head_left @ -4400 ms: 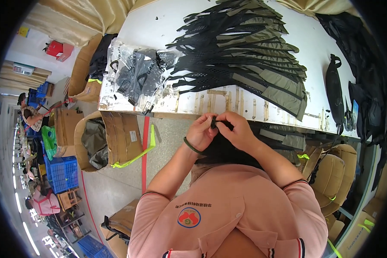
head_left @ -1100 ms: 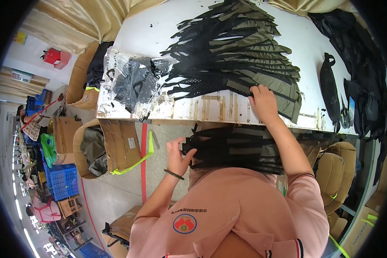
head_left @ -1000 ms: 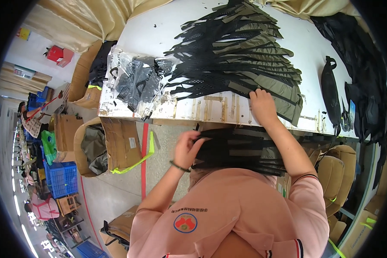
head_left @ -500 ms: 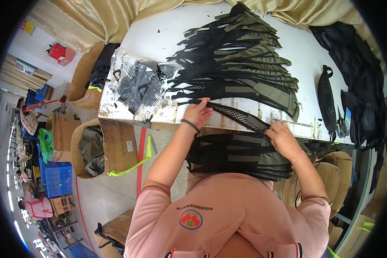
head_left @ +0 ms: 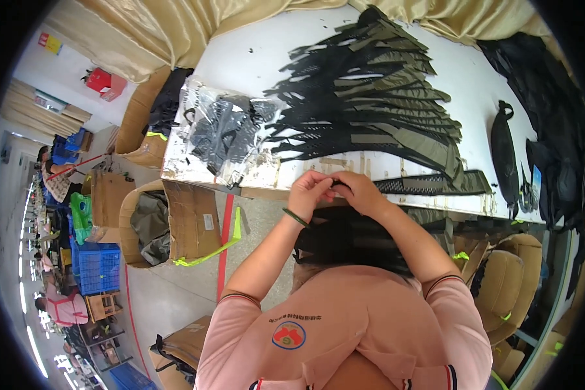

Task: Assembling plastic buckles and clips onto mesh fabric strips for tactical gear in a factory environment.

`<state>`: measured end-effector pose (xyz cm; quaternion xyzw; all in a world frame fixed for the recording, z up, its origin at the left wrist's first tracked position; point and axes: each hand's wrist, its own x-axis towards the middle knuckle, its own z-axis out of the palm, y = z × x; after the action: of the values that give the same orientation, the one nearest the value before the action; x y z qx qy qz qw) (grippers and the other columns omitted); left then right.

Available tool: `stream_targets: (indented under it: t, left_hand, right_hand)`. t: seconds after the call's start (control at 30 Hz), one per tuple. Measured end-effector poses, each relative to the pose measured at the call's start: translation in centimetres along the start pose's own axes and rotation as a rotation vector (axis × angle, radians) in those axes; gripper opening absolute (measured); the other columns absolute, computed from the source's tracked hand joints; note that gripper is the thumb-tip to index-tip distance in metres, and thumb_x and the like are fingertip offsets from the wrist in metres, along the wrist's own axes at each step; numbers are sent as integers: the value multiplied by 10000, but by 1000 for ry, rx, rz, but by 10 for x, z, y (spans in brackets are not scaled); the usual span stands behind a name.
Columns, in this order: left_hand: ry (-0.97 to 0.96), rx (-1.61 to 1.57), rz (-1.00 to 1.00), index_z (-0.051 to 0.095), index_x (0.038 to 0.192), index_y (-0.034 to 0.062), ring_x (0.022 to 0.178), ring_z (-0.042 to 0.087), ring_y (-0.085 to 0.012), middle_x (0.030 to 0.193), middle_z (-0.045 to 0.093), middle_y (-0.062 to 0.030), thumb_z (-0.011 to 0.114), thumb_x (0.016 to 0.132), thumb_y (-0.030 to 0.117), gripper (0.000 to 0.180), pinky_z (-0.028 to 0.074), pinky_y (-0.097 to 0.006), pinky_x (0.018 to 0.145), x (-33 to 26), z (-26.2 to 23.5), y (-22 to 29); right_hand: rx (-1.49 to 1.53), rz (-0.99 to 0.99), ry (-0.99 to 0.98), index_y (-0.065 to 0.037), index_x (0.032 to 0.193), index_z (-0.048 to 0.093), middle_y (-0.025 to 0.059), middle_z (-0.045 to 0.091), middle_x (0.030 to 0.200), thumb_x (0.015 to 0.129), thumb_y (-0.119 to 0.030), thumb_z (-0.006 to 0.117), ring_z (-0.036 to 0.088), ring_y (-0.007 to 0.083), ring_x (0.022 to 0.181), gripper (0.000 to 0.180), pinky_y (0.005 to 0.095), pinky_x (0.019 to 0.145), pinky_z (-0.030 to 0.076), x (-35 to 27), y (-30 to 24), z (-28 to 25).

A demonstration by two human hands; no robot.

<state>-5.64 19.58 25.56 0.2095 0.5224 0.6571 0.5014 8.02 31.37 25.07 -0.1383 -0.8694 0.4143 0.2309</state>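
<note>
Now the black mesh strap point(head_left: 429, 185) is drawn in to the table edge point(head_left: 266, 190).
Half a second ago it stretched between spread hands; here the left hand point(head_left: 309, 193) and right hand point(head_left: 357, 192) meet, fingers pinched shut on its near end, the fanned strap pile point(head_left: 370, 104) beyond.

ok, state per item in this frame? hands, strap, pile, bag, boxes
left hand: shut, pinching the strap end
right hand: shut on the same end, touching the left hand
mesh strap: lying along the table edge, near end lifted
strap pile: fanned out flat on the table
clear plastic bag: lying flat, dark parts inside
cardboard box: open, beside the table
blue crate: on the floor, contents unclear
</note>
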Motion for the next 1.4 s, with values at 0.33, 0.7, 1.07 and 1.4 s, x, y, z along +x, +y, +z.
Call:
stream_targets:
  t: [0.33, 0.7, 1.07, 1.4]
  left_hand:
    - [481, 1568, 291, 644, 989, 60, 925, 567, -340, 975, 569, -175, 689, 744, 187, 280, 459, -400, 821, 82, -153, 78]
    - [430, 1813, 241, 636, 919, 67, 876, 615, -325, 1004, 590, -157, 599, 787, 191, 185, 497, -429, 755, 90, -145, 84]
    - [136, 327, 361, 563, 995, -7, 725, 633, -109, 830, 639, -66, 517, 904, 25, 107, 507, -226, 661, 21, -37, 45]
    - [16, 196, 482, 549, 1060, -22, 888, 610, -113, 998, 629, -86, 512, 865, -96, 211, 482, -221, 779, -7, 11, 18]
  right_hand:
    - [182, 120, -106, -64, 987, 638, 106, 581, 818, 865, -167, 561, 561, 292, 748, 177, 331, 681, 449, 12, 11, 12]
    - [210, 237, -54, -44, 897, 660, 86, 618, 795, 820, -174, 603, 583, 217, 718, 162, 306, 655, 459, 21, 12, 14]
    - [837, 541, -112, 2, 839, 658, 2, 586, 697, 830, -132, 623, 500, 73, 573, 139, 226, 536, 410, 32, -32, -13]
    - [1126, 686, -71, -36, 791, 613, -3, 541, 681, 805, -150, 624, 485, 83, 579, 115, 223, 545, 389, 20, -52, -16]
